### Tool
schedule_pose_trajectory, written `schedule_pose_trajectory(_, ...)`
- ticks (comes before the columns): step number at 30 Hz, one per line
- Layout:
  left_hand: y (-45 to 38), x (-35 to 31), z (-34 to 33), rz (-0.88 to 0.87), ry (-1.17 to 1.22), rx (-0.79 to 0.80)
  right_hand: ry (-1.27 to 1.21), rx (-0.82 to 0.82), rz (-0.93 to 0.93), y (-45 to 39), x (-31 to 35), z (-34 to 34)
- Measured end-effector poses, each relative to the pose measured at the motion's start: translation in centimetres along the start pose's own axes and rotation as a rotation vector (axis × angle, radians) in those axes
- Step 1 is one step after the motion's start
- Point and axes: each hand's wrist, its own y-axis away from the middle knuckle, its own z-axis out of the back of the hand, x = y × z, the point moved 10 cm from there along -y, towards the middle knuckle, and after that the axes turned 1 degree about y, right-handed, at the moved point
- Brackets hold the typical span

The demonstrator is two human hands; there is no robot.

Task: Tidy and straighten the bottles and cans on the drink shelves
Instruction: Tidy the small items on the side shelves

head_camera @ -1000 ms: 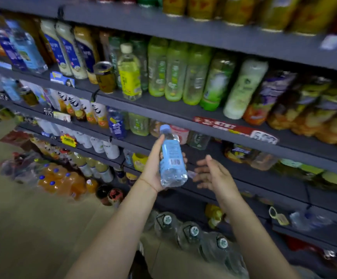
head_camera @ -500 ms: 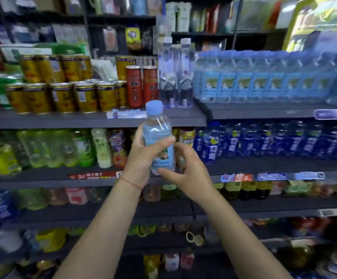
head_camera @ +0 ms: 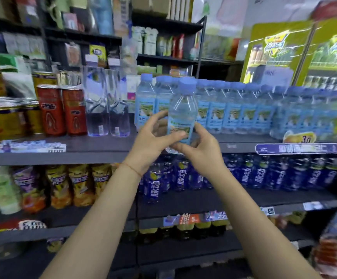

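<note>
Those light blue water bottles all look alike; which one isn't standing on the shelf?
The water bottle in front of the row: both hands, left and right, hold it up off the shelf.

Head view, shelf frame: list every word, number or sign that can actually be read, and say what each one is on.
"3.0": yellow price tag by the right-hand water bottles.
"5": orange shelf tag on the lower shelf edge.
"脉动": dark blue bottles, printed vertically.
Held water bottle label: blurred, unreadable.
Red cans: lettering too blurred.
Purple shelf strip and white price strip: unreadable.
</note>
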Motion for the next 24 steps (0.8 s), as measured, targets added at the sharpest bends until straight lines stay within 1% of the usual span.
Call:
schedule_pose_trajectory(4,-5.0,0.4,-4.7,-0.025,-0.147,0.082,0.072,0.024,-0.017,-3.4,-3.4,4.0)
schedule_pose_trajectory(6,-6.9,1.0,-6.8,-0.032,-0.197,0.095,0.059,0.034,-0.031,-4.7,-5.1,5.6)
schedule_pose_trajectory(8,-8.5,1.5,-8.5,-0.043,-0.207,0.047,0.087,0.007,-0.038,-6.0,-7.0,7.3)
schedule_pose_trajectory(11,-10.3,3.1,-10.7,0.002,-0.186,-0.061,0.302,-0.026,-0.036,-7.6,-9.2,9.7)
schedule_pose_trajectory(14,-11.6,4.5,-14.2,0.03,-0.249,-0.087,0.448,-0.071,-0.017,-8.1,-10.4,13.3)
schedule_pose_trajectory(17,-12.4,5.6,-18.6,0.048,-0.286,-0.109,0.579,-0.117,0.049,-8.1,-11.4,17.7)
schedule_pose_trajectory(21,-12.9,7.2,-24.1,0.066,-0.316,-0.177,0.65,-0.196,0.118,-7.5,-12.9,23.4)
schedule_pose_trajectory(24,-12.8,8.2,-27.0,0.056,-0.375,-0.229,0.764,-0.267,0.248,-6.7,-13.8,25.8)
